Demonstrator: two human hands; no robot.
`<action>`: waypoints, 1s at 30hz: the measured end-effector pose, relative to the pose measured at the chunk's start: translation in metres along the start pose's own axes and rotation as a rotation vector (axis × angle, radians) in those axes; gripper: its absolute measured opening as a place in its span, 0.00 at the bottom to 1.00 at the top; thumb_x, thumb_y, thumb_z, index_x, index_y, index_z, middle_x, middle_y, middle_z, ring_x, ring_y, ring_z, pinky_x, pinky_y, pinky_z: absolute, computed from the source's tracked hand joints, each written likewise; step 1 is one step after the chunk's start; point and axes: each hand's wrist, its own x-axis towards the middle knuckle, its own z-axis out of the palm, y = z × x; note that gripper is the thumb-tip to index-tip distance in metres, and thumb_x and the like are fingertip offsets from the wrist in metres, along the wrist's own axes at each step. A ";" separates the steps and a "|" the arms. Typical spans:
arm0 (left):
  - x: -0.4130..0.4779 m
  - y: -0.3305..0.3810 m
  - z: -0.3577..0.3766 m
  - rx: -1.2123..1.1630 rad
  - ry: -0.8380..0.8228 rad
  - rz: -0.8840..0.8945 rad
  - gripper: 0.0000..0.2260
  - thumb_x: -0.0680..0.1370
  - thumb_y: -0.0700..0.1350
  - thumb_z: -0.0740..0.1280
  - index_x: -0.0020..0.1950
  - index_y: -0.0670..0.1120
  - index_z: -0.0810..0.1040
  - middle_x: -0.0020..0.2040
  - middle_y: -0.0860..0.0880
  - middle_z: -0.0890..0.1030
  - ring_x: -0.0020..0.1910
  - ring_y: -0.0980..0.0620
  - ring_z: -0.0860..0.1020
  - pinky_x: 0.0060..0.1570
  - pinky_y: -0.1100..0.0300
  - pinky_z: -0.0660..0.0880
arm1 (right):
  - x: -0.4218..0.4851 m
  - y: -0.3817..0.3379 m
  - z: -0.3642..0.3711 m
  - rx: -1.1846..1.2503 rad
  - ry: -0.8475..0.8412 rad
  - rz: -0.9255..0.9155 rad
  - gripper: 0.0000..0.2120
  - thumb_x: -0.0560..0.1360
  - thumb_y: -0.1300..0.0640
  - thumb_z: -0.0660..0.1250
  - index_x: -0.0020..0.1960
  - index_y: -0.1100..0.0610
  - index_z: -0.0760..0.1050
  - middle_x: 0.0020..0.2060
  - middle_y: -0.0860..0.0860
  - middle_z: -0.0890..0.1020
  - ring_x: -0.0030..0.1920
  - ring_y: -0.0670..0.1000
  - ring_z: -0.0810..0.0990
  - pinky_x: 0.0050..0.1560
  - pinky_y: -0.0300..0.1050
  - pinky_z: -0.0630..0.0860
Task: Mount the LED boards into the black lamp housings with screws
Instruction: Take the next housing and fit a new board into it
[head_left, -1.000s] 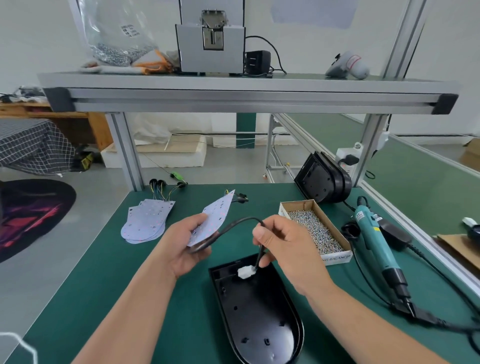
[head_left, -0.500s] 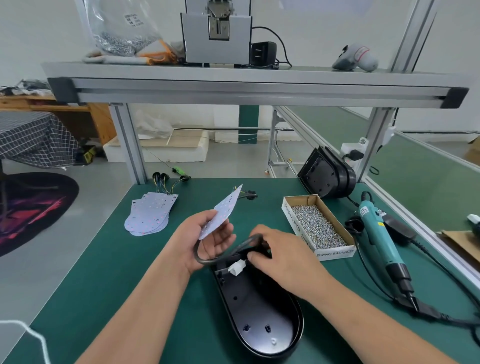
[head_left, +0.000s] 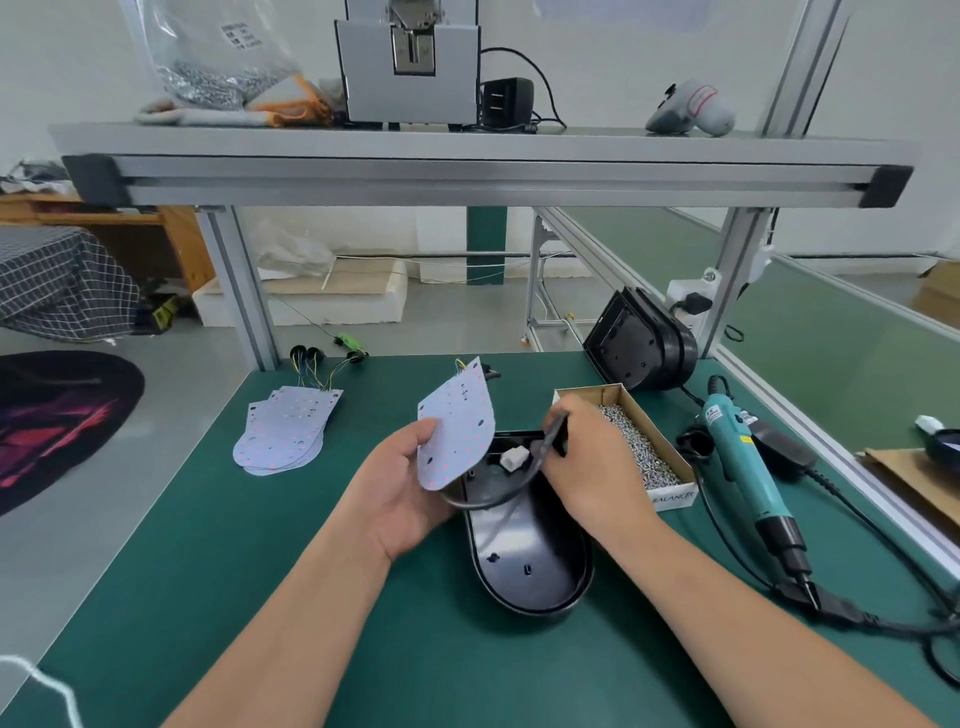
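A black lamp housing (head_left: 530, 566) lies open side up on the green mat in front of me. My left hand (head_left: 400, 488) holds a white LED board (head_left: 460, 431) tilted upright over the housing's far left end. My right hand (head_left: 587, 462) grips a black cable (head_left: 493, 499) that loops under the board; its white connector (head_left: 514, 458) rests at the housing's far end. A stack of LED boards (head_left: 283, 431) with wires lies at the left. A cardboard box of screws (head_left: 636, 447) sits just right of my right hand.
A teal electric screwdriver (head_left: 743, 462) with a cord lies to the right of the screw box. More black housings (head_left: 641, 348) lean at the back right by an aluminium post. An aluminium shelf (head_left: 467, 176) crosses overhead, carrying a screw feeder and a bag.
My right hand moved the cable and connector down to the housing's far end. My left hand turned the LED board more upright, facing me.
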 end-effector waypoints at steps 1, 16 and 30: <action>0.000 -0.004 0.002 -0.012 -0.012 -0.011 0.15 0.84 0.46 0.62 0.65 0.40 0.81 0.54 0.40 0.87 0.44 0.42 0.87 0.44 0.48 0.85 | 0.002 0.001 0.000 -0.061 0.017 -0.027 0.13 0.74 0.60 0.74 0.46 0.48 0.70 0.45 0.45 0.76 0.44 0.51 0.74 0.41 0.47 0.64; 0.009 -0.015 -0.001 -0.112 -0.023 -0.024 0.19 0.87 0.51 0.60 0.68 0.40 0.80 0.61 0.39 0.86 0.50 0.40 0.88 0.42 0.45 0.85 | -0.001 -0.008 -0.004 -0.081 -0.061 -0.148 0.15 0.78 0.55 0.71 0.50 0.46 0.64 0.43 0.43 0.76 0.41 0.51 0.74 0.41 0.49 0.67; 0.009 -0.012 -0.004 -0.128 -0.122 0.058 0.20 0.86 0.48 0.60 0.59 0.38 0.87 0.59 0.40 0.86 0.51 0.40 0.87 0.52 0.42 0.84 | -0.010 -0.010 0.001 0.232 -0.213 -0.141 0.09 0.80 0.61 0.69 0.56 0.49 0.76 0.50 0.40 0.84 0.52 0.41 0.82 0.54 0.37 0.75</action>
